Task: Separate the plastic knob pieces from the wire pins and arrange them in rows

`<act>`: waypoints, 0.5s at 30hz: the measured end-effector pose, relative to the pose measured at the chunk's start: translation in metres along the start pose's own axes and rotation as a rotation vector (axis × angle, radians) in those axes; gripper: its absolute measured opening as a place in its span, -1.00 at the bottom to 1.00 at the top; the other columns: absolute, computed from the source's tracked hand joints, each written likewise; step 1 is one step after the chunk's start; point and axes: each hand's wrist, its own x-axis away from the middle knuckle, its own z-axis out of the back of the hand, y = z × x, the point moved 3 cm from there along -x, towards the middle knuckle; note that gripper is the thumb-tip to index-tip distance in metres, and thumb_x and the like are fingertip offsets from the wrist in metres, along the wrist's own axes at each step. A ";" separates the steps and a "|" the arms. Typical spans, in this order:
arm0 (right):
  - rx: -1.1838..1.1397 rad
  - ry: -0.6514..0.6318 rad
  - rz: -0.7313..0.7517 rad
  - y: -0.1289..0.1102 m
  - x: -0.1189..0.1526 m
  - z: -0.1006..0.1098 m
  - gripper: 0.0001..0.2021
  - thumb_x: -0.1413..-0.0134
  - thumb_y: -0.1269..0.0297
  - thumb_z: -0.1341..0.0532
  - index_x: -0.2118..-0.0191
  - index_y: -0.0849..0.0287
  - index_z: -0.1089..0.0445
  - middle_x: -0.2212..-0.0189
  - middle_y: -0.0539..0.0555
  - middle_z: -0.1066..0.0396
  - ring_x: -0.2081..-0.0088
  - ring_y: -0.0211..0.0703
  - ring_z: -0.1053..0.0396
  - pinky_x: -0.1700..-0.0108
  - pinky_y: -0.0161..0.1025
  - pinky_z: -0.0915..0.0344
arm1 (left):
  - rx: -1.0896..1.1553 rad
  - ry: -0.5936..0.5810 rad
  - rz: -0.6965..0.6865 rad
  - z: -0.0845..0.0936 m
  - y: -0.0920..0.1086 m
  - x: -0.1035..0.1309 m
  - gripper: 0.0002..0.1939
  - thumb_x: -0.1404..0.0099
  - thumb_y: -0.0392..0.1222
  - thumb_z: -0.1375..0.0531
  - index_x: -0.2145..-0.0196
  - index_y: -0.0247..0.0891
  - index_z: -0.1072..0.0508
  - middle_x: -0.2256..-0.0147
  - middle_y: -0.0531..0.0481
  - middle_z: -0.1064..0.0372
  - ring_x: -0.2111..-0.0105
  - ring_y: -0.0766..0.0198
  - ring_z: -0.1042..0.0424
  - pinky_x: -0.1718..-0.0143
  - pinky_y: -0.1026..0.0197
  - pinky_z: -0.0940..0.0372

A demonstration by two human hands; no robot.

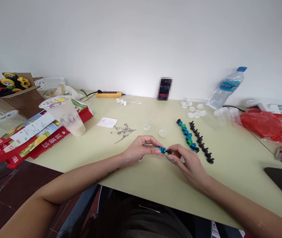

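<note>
My left hand [141, 150] pinches a small blue knobbed piece [161, 149] between thumb and fingers. A thin metal pin [143, 143] sticks out to the left past those fingers. Facing it, my right hand [189, 163] grips a black round-ended piece [170, 151], which meets the blue one end to end. Silver wire-like parts [182, 159] show under the right hand, partly hidden by it. Just beyond lie a row of blue and green knobbed pieces [185, 133] and a row of black pieces [200, 140]. Loose pins [124, 130] are scattered left of centre.
White round caps [162, 133] lie on the pale table [131, 185], with more near the wall. At left stand a plastic cup [68, 115], a red bag [49, 145] and a cardboard box [23, 102]. A water bottle [227, 87] and red plastic bag [262, 124] are at right.
</note>
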 end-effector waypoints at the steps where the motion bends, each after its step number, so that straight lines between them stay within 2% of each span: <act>1: 0.000 0.008 -0.005 0.001 0.000 -0.001 -0.84 -0.27 0.17 -0.04 0.21 0.13 -0.26 0.58 -0.08 -0.28 0.54 -0.30 -0.23 0.46 -0.33 -0.17 | -0.007 0.002 0.001 0.000 0.000 0.000 -0.72 0.02 -0.18 -0.39 0.34 -0.33 -0.49 0.36 -0.05 -0.49 0.32 0.26 -0.48 0.15 0.16 -0.30; 5: -0.017 0.022 -0.006 0.002 0.000 -0.001 -0.85 -0.26 0.17 -0.06 0.19 0.13 -0.26 0.55 -0.06 -0.33 0.52 -0.29 -0.27 0.46 -0.33 -0.18 | -0.033 -0.008 -0.001 0.001 -0.001 0.000 -0.74 -0.01 -0.20 -0.38 0.32 -0.33 -0.48 0.36 -0.06 -0.49 0.31 0.26 -0.48 0.14 0.16 -0.30; 7: -0.020 0.000 0.007 0.001 0.000 -0.001 -0.84 -0.27 0.19 -0.03 0.24 0.13 -0.27 0.56 -0.06 -0.32 0.53 -0.30 -0.26 0.46 -0.33 -0.16 | -0.031 -0.024 -0.002 0.000 0.000 0.000 -0.75 -0.02 -0.21 -0.37 0.32 -0.33 -0.48 0.34 -0.06 -0.49 0.32 0.27 -0.48 0.14 0.16 -0.30; 11: -0.043 -0.052 0.029 -0.001 0.000 0.000 -0.68 -0.33 0.17 0.09 0.38 0.14 -0.27 0.58 -0.04 -0.30 0.55 -0.30 -0.25 0.47 -0.32 -0.14 | -0.029 -0.033 0.004 -0.002 0.001 0.001 -0.74 0.00 -0.22 -0.39 0.34 -0.34 -0.48 0.32 -0.07 -0.49 0.30 0.25 -0.48 0.13 0.14 -0.30; 15: -0.089 0.017 0.012 0.001 0.002 0.002 -0.68 -0.32 0.08 0.13 0.14 0.14 -0.25 0.47 0.00 -0.36 0.51 -0.27 -0.28 0.44 -0.30 -0.20 | -0.008 0.003 0.004 -0.001 0.002 0.001 -0.73 0.00 -0.20 -0.39 0.33 -0.34 -0.48 0.35 -0.05 -0.49 0.32 0.24 -0.50 0.15 0.16 -0.30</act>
